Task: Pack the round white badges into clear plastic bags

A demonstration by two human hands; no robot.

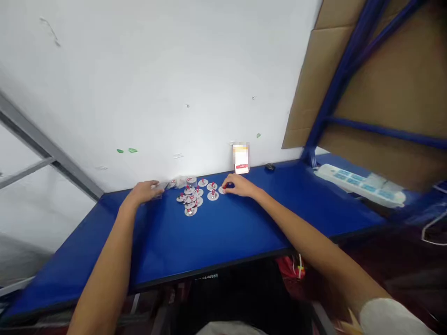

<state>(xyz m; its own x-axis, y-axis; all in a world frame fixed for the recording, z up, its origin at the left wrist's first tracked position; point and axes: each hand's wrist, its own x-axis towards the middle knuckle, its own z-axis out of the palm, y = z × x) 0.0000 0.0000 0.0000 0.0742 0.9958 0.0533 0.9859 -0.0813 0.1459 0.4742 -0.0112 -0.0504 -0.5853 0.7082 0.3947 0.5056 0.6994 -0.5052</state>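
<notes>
My left hand (144, 191) is at the back left of the blue table, its fingers curled on a transparent plastic bag (159, 191). My right hand (240, 184) pinches a small round white disc with a red piece on top (222, 190), at the right end of a group of similar ones. Between my hands, several such discs lie loose, among them a single disc (213, 195), and others overlap in a pile (190, 203). More transparent plastic packets (179, 182) lie behind the pile, against the wall.
A phone with a lit screen (241, 158) leans on the white wall (157, 93). Right of it lies a small black object (269, 167). A white power strip (361, 185) rests at the right, beside a blue metal frame (328, 97) and cardboard (387, 88).
</notes>
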